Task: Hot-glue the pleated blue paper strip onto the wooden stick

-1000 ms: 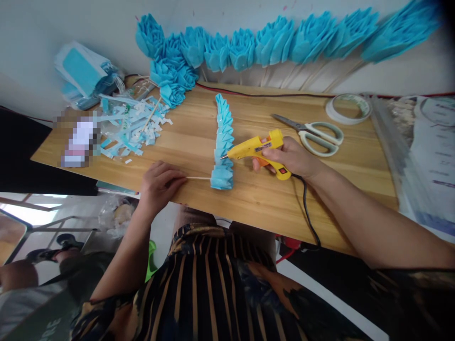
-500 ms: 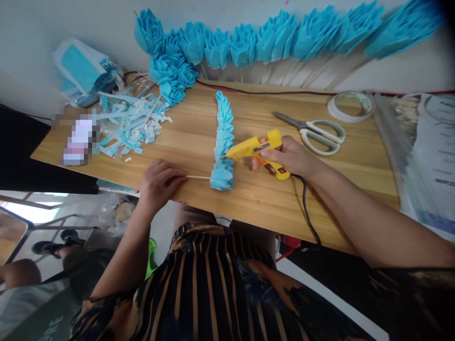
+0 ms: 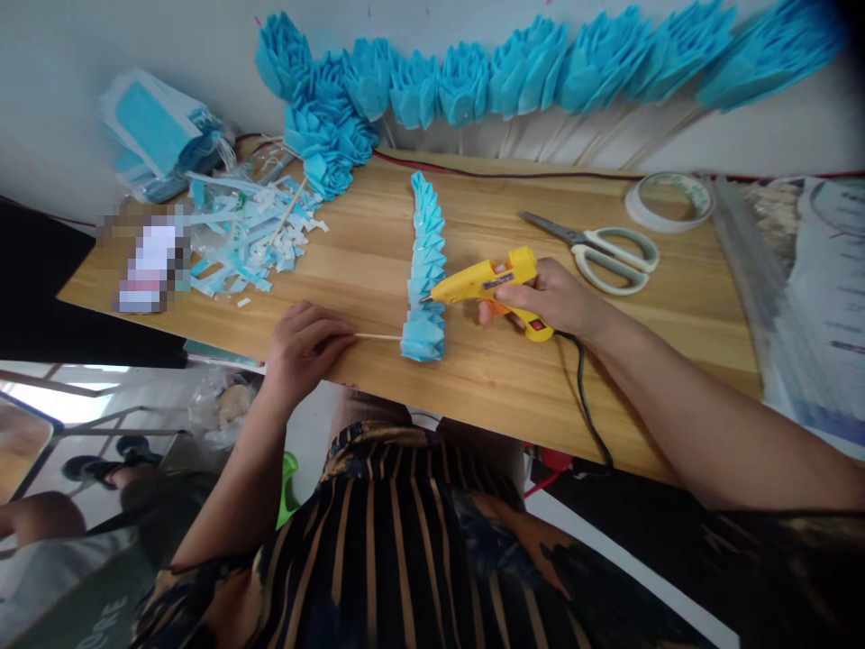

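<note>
My left hand [image 3: 305, 350] pinches a thin wooden stick [image 3: 378, 337] near the table's front edge. The stick's far end goes into a rolled blue bundle [image 3: 423, 336], which is the near end of a long pleated blue strip [image 3: 427, 230] lying away from me. My right hand [image 3: 541, 293] is wrapped round a yellow glue gun [image 3: 487, 278]. Its metal nozzle is at the strip, just beyond the rolled part; whether it touches cannot be made out. The gun's black cord [image 3: 579, 397] hangs over the table's edge.
Scissors [image 3: 595, 252] and a tape roll [image 3: 669, 203] lie to the right. Blue flowers [image 3: 463, 83] on sticks lean along the wall. Blue-white scraps [image 3: 257, 230], a phone [image 3: 150, 263] and packed face masks [image 3: 159, 131] are at left. Another person's leg [image 3: 47, 518] shows lower left.
Almost nothing differs. Both hands, the glue gun and the blue strip keep their places; the view has shifted very slightly.
</note>
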A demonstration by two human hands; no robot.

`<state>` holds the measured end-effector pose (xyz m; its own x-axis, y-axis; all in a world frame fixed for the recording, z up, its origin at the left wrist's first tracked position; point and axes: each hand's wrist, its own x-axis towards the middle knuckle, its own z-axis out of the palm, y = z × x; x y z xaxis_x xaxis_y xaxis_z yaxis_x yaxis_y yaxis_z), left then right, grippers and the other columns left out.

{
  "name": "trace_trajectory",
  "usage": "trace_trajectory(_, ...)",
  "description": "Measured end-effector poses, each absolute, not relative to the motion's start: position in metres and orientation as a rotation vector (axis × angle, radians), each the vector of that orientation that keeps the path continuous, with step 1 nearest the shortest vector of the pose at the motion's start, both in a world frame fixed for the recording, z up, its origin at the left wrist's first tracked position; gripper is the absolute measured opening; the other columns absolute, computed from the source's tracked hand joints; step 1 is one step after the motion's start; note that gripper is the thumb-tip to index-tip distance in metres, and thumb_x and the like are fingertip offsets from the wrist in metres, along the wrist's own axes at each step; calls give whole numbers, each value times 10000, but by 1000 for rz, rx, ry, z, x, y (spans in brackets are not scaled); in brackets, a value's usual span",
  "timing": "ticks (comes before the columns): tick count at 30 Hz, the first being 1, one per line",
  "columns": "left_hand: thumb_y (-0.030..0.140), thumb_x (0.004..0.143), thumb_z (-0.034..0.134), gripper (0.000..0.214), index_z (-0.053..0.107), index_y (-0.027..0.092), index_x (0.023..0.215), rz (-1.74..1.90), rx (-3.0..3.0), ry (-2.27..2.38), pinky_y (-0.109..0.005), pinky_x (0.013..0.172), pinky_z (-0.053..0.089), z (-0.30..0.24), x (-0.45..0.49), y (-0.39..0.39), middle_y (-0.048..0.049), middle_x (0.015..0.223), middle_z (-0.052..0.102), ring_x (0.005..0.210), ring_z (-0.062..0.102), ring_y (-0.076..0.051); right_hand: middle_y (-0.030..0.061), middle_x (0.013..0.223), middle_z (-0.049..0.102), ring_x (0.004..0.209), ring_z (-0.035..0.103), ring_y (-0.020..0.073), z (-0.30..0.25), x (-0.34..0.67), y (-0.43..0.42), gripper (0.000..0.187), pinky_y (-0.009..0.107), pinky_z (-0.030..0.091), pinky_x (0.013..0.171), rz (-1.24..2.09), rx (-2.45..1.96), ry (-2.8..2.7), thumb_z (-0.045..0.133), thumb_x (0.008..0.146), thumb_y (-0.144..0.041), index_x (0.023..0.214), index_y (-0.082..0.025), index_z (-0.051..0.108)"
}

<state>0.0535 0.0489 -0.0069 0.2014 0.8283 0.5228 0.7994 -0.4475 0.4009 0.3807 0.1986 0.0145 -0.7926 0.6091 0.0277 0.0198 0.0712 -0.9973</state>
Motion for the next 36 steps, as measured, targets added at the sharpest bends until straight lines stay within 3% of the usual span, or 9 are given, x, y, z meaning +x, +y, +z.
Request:
trace_trajectory(10, 193, 940, 714, 72, 723, 190, 869, 1107, 2425, 1585, -349, 741, 483, -7, 53, 49, -41, 882, 735, 800, 642, -190, 61, 734, 773, 462, 525, 82, 14, 388, 202, 397, 194, 386, 399, 1851, -607, -1864, 728, 892, -542, 816, -154, 766)
trace_trajectory(22, 189, 938, 719, 67, 721, 190, 871, 1110, 2424, 1570, -345, 751, 477, -7, 54, 49, -38, 885, 730, 805, 641, -186, 58, 727, 761, 629, 663, 131, 19, 385, 202, 397, 234, 517, 611, 1821, -589, -1989, 728, 899, -517, 736, -155, 757)
trace_trajectory(29, 173, 932, 729, 56, 706, 185, 881, 1114, 2459, 1559, -346, 736, 475, -7, 53, 49, -40, 886, 728, 791, 631, -185, 62, 728, 756, 588, 612, 113, 13, 387, 202, 367, 197, 445, 494, 1779, -635, -2007, 746, 883, -490, 757, -146, 775)
trace_trajectory(33, 170, 933, 722, 53, 709, 187, 885, 1125, 2450, 1562, -351, 739, 476, -11, 51, 49, -43, 879, 730, 798, 632, -193, 83, 701, 744, 458, 542, 108, 17, 386, 203, 487, 217, 387, 384, 1855, -727, -1695, 724, 846, -629, 846, -142, 719)
trace_trajectory(36, 181, 944, 709, 64, 713, 189, 880, 1126, 2446, 1567, -353, 738, 474, -14, 51, 50, -47, 870, 730, 799, 629, -198, 86, 730, 741, 492, 567, 111, 21, 380, 207, 502, 218, 405, 400, 1792, -785, -1414, 702, 856, -646, 890, -145, 678)
